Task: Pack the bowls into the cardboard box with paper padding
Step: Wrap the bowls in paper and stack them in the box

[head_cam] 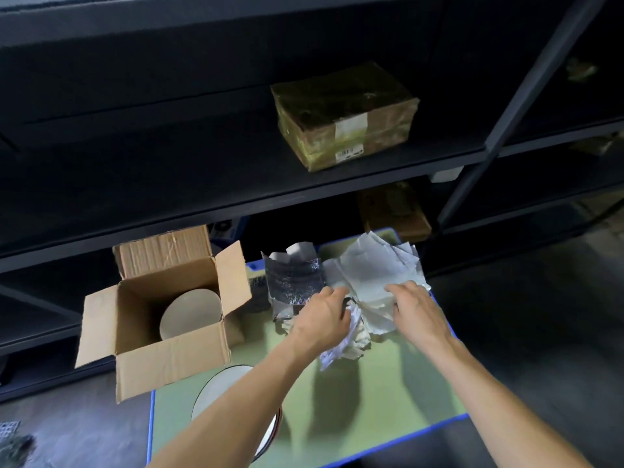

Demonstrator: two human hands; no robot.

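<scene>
An open cardboard box stands at the left of a green table, with a pale bowl inside it. Another white bowl sits at the table's near edge, partly hidden under my left forearm. A heap of grey and white paper sheets lies at the table's far side. My left hand grips a crumpled wad of paper. My right hand lies on the sheets with its fingers curled over them.
A silvery padded pouch lies left of the paper heap. Dark metal shelving rises behind the table, carrying a plastic-wrapped parcel. A brown carton sits on the lower shelf. The floor lies to the right.
</scene>
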